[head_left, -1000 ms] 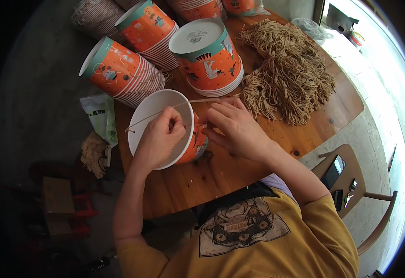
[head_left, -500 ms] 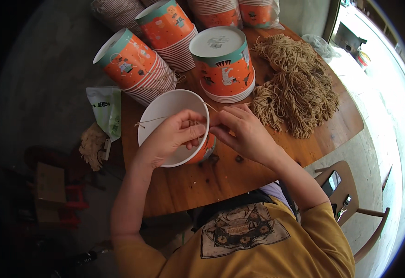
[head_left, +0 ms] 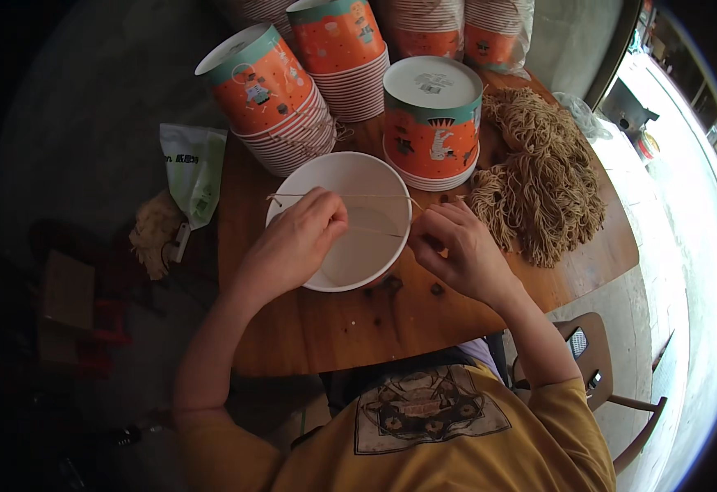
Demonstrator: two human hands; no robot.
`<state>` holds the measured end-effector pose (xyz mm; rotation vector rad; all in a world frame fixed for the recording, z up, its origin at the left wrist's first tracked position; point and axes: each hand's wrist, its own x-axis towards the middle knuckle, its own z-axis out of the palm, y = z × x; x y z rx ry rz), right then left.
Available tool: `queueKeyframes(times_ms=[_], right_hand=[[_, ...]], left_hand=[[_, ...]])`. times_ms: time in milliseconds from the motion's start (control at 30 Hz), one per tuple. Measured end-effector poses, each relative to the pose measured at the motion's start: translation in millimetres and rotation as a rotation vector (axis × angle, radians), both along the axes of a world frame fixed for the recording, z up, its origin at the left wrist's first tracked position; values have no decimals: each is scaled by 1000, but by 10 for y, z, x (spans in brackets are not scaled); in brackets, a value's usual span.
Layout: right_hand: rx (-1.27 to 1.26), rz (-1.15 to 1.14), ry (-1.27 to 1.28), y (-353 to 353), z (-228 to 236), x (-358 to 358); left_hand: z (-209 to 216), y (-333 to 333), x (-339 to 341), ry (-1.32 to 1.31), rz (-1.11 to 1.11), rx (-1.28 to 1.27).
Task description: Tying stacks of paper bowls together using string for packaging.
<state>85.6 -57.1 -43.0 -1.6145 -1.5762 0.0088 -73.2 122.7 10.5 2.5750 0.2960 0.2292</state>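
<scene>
A white-lined paper bucket (head_left: 338,271) stands mouth up on the table in front of me. A thin tan string (head_left: 358,195) crosses its mouth near the far rim; a second stretch runs inside from my left fingers toward the right wall. My left hand (head_left: 293,242) is over the bucket's left side, fingers closed in a pinch on the string. Just outside the right rim, my right hand (head_left: 461,250) has bent, closed fingers on the string by the bucket wall; their tips are partly hidden.
Beyond the bucket stand an upturned stack of orange-and-teal buckets (head_left: 432,135), two leaning stacks (head_left: 264,90) (head_left: 342,49) and bagged stacks (head_left: 498,41). A heap of tan strings (head_left: 547,172) lies right. A white-green bag (head_left: 194,176) hangs at the left table edge (head_left: 223,279). A chair (head_left: 596,369) stands right.
My left hand has drawn back from the right rim to the left, with string now stretched across the bucket's inside. My right hand stays outside the right rim. The whole view has shifted.
</scene>
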Motion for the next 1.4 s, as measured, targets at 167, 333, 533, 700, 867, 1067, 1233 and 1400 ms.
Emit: queueKeyframes(times_ms=[167,333,533,700,867,1067,1233,1400], right_hand=[[-27,15,-13,3,8,25],[-81,1,7,-19,6,47],[-63,18,31,-30,18,53],[-87,35,24,-36,67,33],[-88,26,14,-38,77,24],[-60,66,9,-44,62,71],[-84,55,40,-53,36,66],[-87,66,81,-51,35,58]], left_hand=[[-37,112,-21,-78,-19,93],[-9,186,-65,-107,53,32],[147,-133,19,16,144,-228],[-85,-209,201,303,58,-775],[-217,-265,344,279,268,-1345],[-288,-283,476,84,289,-1565],[-287,-289,428,-19,332,-1663],[-239,-230,376,37,225,-1677]])
